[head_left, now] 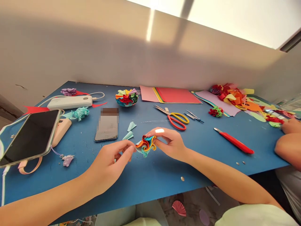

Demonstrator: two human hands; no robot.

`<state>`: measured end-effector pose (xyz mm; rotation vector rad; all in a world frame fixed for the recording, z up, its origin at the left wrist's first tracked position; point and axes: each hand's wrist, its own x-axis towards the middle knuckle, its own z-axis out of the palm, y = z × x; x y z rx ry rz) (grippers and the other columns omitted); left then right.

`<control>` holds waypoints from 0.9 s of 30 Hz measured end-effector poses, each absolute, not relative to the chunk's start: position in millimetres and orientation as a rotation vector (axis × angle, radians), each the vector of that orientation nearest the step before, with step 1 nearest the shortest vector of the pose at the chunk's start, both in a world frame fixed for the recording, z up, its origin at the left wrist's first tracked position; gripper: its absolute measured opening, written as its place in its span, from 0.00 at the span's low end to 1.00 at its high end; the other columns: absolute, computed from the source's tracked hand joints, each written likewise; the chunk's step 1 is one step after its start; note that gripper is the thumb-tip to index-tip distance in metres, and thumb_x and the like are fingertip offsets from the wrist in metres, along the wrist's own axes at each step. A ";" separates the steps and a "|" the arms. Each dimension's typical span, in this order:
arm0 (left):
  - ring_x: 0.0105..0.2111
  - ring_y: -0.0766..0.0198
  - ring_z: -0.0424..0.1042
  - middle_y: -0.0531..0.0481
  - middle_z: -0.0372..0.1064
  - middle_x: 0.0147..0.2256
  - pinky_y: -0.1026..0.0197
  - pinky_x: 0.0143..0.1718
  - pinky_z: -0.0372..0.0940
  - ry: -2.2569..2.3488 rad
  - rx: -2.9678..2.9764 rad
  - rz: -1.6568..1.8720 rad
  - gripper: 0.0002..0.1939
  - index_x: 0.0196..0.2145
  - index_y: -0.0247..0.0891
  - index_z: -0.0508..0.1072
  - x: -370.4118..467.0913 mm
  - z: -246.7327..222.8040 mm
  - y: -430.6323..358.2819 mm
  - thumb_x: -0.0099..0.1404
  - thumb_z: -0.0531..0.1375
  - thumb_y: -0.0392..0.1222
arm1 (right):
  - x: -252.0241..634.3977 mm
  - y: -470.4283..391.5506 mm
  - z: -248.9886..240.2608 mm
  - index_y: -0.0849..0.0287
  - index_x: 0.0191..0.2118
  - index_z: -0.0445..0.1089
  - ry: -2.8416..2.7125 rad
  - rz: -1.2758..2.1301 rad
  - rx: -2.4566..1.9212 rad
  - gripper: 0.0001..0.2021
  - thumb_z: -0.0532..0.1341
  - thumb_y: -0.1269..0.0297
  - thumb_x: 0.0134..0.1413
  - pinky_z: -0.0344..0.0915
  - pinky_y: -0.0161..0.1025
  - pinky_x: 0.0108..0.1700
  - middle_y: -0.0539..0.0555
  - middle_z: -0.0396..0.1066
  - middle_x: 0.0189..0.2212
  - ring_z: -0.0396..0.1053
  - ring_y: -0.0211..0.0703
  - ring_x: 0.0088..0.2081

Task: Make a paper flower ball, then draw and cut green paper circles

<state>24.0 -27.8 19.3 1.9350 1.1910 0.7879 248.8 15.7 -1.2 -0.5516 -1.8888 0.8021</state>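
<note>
Paper flower (145, 145) is showing orange, red, blue, yellow, mint swirls; tabletop (155, 179) is showing blue; scissor handles (176, 126) are showing red and yellow; cutter (236, 142) is displaying red grip.

Curled paper flower (146, 145); shiny metal scissor blades (161, 110); glossy phone (107, 124).

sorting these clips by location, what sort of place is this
Probably a craft room or shared workshop: a paper flower in the hands, stacked coloured paper by the wall, and scissors on the blue table.
</note>
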 end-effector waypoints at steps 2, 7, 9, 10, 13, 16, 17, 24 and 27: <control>0.20 0.69 0.59 0.54 0.63 0.22 0.67 0.19 0.53 1.144 1.672 0.669 0.22 0.28 0.38 0.69 25.6 23.5 -27.2 0.69 0.47 0.55 | 248.9 13.8 0.4 0.59 0.43 0.70 -1.993 0.563 -0.474 0.09 0.58 0.74 0.57 0.73 0.40 0.42 0.58 0.75 0.38 0.73 0.41 0.41; 0.20 0.71 0.49 0.59 0.47 0.18 0.67 0.19 0.44 0.992 1.432 0.463 0.24 0.22 0.38 0.59 26.7 29.3 -17.2 0.62 0.54 0.61 | 247.8 6.0 2.0 0.58 0.46 0.68 -2.193 0.357 -0.357 0.12 0.56 0.76 0.58 0.72 0.42 0.47 0.59 0.75 0.40 0.72 0.41 0.43; 0.20 0.71 0.49 0.59 0.48 0.19 0.67 0.20 0.43 0.941 1.418 0.352 0.22 0.23 0.38 0.60 26.3 32.2 -14.9 0.60 0.57 0.60 | 247.6 4.5 1.4 0.59 0.47 0.67 -2.216 0.338 -0.361 0.12 0.55 0.75 0.59 0.71 0.42 0.47 0.59 0.74 0.41 0.72 0.41 0.44; 0.21 0.71 0.50 0.59 0.50 0.19 0.67 0.20 0.45 0.936 1.433 0.317 0.21 0.24 0.38 0.62 26.0 34.1 -14.7 0.59 0.58 0.59 | 247.8 4.4 1.1 0.59 0.47 0.66 -2.221 0.328 -0.357 0.12 0.55 0.75 0.59 0.71 0.42 0.47 0.59 0.74 0.41 0.72 0.41 0.44; 0.24 0.70 0.55 0.56 0.57 0.23 0.67 0.23 0.51 1.018 1.594 0.319 0.15 0.28 0.37 0.68 24.3 39.5 -16.3 0.62 0.56 0.52 | 248.7 5.8 0.7 0.60 0.48 0.66 -2.245 0.271 -0.321 0.13 0.55 0.75 0.58 0.71 0.42 0.47 0.59 0.74 0.40 0.71 0.42 0.44; 0.21 0.71 0.54 0.56 0.60 0.23 0.68 0.21 0.51 1.184 1.882 0.481 0.13 0.29 0.38 0.70 21.3 39.9 -17.1 0.65 0.52 0.47 | 249.3 6.2 3.4 0.58 0.49 0.65 -2.283 0.219 -0.300 0.14 0.55 0.75 0.57 0.71 0.44 0.46 0.59 0.74 0.41 0.71 0.43 0.44; 0.20 0.71 0.53 0.56 0.61 0.22 0.68 0.19 0.50 1.222 2.002 0.546 0.13 0.29 0.38 0.70 20.2 38.4 -16.7 0.66 0.51 0.46 | 249.3 5.6 4.9 0.58 0.48 0.65 -2.297 0.239 -0.305 0.14 0.54 0.75 0.57 0.71 0.44 0.46 0.59 0.74 0.42 0.71 0.43 0.43; 0.26 0.65 0.64 0.50 0.65 0.28 0.64 0.27 0.59 1.022 2.724 0.706 0.11 0.34 0.36 0.68 17.8 19.1 -16.0 0.68 0.47 0.36 | 245.3 2.8 11.5 0.60 0.40 0.68 -2.159 0.687 -0.690 0.07 0.54 0.64 0.63 0.68 0.35 0.35 0.54 0.71 0.31 0.68 0.37 0.32; 0.26 0.65 0.62 0.50 0.64 0.27 0.64 0.25 0.56 0.852 2.865 0.714 0.12 0.35 0.36 0.69 20.0 14.5 -19.3 0.69 0.47 0.33 | 242.6 5.1 8.1 0.59 0.41 0.69 -2.221 0.737 -0.713 0.08 0.63 0.63 0.56 0.67 0.34 0.36 0.52 0.69 0.34 0.67 0.37 0.34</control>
